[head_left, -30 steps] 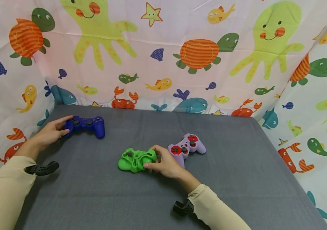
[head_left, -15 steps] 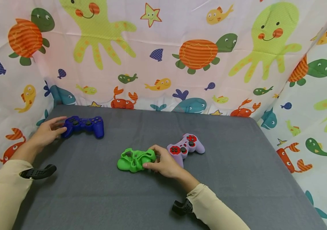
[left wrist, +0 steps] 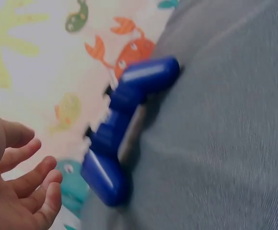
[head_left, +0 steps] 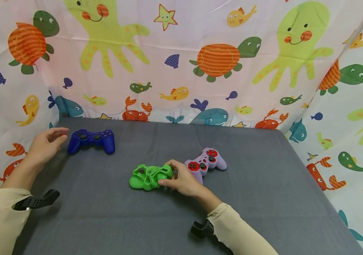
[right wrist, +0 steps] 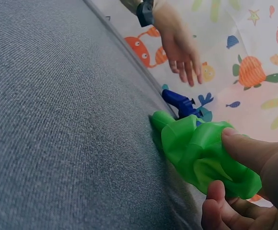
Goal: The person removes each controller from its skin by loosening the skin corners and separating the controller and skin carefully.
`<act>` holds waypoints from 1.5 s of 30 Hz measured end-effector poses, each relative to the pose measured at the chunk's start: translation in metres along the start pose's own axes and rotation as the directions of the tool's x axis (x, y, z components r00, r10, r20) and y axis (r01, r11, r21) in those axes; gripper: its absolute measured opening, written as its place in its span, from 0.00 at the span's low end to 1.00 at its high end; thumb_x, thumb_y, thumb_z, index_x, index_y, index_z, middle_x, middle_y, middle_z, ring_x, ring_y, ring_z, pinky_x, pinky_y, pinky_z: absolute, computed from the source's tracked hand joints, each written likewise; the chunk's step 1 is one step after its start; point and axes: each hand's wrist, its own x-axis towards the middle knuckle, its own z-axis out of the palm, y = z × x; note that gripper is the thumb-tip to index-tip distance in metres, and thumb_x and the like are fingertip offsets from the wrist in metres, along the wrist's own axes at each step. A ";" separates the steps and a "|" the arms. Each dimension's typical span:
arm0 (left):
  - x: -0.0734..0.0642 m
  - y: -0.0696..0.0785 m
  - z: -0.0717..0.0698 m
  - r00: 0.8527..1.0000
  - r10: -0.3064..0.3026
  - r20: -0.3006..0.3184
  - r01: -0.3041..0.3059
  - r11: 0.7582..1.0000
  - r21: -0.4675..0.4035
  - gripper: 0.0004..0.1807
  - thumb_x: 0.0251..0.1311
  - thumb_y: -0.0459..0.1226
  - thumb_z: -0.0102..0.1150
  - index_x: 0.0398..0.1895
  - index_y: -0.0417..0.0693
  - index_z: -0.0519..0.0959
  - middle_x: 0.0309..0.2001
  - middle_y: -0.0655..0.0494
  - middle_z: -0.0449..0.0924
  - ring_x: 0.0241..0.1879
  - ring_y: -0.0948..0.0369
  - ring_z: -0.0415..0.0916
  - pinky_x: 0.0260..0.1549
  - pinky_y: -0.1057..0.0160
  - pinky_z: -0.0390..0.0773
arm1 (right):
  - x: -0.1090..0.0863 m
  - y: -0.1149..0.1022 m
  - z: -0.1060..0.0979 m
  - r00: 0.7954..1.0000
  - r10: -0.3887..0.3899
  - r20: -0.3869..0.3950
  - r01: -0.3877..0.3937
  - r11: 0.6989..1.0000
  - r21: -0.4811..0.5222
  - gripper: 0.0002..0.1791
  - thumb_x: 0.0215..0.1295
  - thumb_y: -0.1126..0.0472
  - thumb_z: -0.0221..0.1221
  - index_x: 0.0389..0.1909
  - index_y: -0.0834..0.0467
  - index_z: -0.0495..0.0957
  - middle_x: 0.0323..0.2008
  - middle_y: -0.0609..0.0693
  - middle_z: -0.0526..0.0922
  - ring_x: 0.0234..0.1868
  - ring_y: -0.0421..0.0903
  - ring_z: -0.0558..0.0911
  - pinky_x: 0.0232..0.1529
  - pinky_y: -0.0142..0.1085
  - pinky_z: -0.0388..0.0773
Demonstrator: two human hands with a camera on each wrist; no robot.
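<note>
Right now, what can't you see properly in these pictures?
Head view: some of the purple controller, behind the right hand.
Head view: any writing on the blue controller, too small.
Left wrist view: some of the left hand, cut by the edge.
Right wrist view: part of the blue controller, behind the green cover.

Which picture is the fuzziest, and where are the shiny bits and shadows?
Left wrist view: the fuzziest, the blue controller looks smeared, with white shiny streaks on its handles; head view: crisper, with a soft shadow on the grey table beside the left sleeve; right wrist view: dimmer, but the green thing is fairly clear.
</note>
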 end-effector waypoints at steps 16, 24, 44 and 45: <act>-0.038 0.092 0.045 0.972 0.237 0.001 -0.237 0.971 0.012 0.18 0.77 0.43 0.49 0.57 0.38 0.78 0.48 0.37 0.84 0.35 0.79 0.75 0.30 0.72 0.74 | -0.001 -0.003 0.002 0.999 0.028 -0.018 -0.028 1.000 0.010 0.19 0.65 0.67 0.66 0.53 0.67 0.72 0.38 0.57 0.77 0.20 0.43 0.74 0.25 0.36 0.78; -0.047 0.099 0.076 0.957 0.239 0.167 -0.242 0.970 -0.005 0.16 0.76 0.41 0.51 0.56 0.40 0.79 0.44 0.41 0.85 0.37 0.64 0.79 0.33 0.66 0.76 | -0.001 -0.003 0.003 0.999 0.035 -0.019 -0.035 0.999 0.007 0.19 0.66 0.66 0.65 0.53 0.67 0.72 0.38 0.58 0.77 0.21 0.43 0.75 0.25 0.33 0.77; -0.056 0.104 0.117 0.919 0.229 0.321 -0.228 0.973 -0.041 0.14 0.76 0.40 0.52 0.53 0.41 0.81 0.49 0.43 0.84 0.45 0.51 0.82 0.41 0.56 0.79 | -0.002 -0.004 0.000 0.998 0.050 -0.046 -0.050 0.999 -0.001 0.19 0.66 0.64 0.65 0.54 0.67 0.72 0.39 0.58 0.77 0.23 0.43 0.76 0.25 0.34 0.78; -0.056 0.102 0.120 0.918 0.215 0.333 -0.220 0.975 -0.022 0.13 0.75 0.40 0.52 0.52 0.42 0.81 0.49 0.44 0.84 0.46 0.52 0.82 0.41 0.56 0.79 | -0.002 -0.003 0.000 0.998 0.050 -0.043 -0.050 0.999 0.001 0.20 0.67 0.64 0.65 0.55 0.67 0.72 0.39 0.58 0.77 0.23 0.44 0.76 0.26 0.34 0.78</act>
